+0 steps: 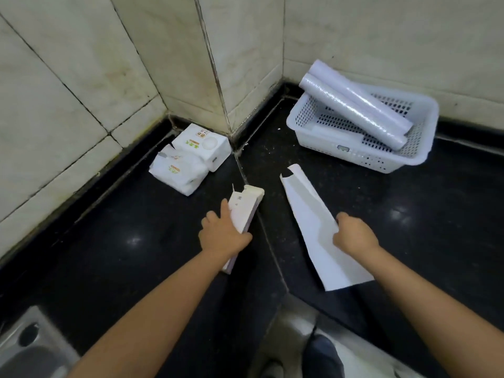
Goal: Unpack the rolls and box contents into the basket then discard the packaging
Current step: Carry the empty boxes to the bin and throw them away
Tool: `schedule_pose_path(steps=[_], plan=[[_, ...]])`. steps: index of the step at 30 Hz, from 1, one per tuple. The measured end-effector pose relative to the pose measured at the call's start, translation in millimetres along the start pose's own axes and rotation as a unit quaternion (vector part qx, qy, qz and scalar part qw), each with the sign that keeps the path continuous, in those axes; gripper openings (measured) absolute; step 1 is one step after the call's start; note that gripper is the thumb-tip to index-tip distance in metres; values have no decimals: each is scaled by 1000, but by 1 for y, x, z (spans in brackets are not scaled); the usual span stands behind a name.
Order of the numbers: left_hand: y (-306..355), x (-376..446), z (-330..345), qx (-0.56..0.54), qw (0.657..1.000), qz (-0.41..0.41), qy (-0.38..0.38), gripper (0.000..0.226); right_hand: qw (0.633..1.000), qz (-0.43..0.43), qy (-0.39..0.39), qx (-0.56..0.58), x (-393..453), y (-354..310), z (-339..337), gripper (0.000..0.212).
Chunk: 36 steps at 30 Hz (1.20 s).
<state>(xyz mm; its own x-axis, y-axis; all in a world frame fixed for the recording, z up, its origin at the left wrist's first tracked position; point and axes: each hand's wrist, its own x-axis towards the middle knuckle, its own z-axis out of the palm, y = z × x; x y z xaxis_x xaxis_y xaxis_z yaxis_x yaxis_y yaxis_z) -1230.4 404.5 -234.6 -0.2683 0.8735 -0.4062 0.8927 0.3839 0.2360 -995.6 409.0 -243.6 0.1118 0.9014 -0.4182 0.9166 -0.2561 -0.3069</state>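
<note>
Already two rolls lie in the basket, while the left hand grips the opened box and the right hand clutches torn wrapping awaiting disposal.

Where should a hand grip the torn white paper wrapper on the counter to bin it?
Grip the torn white paper wrapper at its wide near end, coming from the right, where the right hand already pinches it. It lies flat and floppy, and the far end is ragged.

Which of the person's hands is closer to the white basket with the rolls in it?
The right hand, holding a white wrapper below the basket. The left hand grips a long box farther off, toward the corner.
</note>
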Motion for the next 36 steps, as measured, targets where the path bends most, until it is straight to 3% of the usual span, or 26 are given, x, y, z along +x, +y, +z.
schedule_pose_path(steps=[6,10,15,20,24,29,33,36], plan=[[75,-38,-20,5,985,171,13,86,980,83,146,108,-69,33,-27,23],[167,-105,-14,-25,940,340,16,71,941,190,228,163,-148,103,-49,21],[254,-246,36,-31,858,513,-25,79,863,331,323,204,-287,212,-60,25],[296,-425,114,25,762,643,-70,56,775,469,378,189,-470,311,-35,30],[300,-581,181,58,677,722,-129,55,717,538,395,203,-616,374,10,29],[288,-793,244,50,578,792,-192,52,608,622,432,239,-807,432,59,30],[267,-921,285,62,486,848,-203,47,550,657,462,229,-924,456,91,10],[255,-994,326,80,433,868,-229,52,502,691,470,221,-990,472,132,22]])
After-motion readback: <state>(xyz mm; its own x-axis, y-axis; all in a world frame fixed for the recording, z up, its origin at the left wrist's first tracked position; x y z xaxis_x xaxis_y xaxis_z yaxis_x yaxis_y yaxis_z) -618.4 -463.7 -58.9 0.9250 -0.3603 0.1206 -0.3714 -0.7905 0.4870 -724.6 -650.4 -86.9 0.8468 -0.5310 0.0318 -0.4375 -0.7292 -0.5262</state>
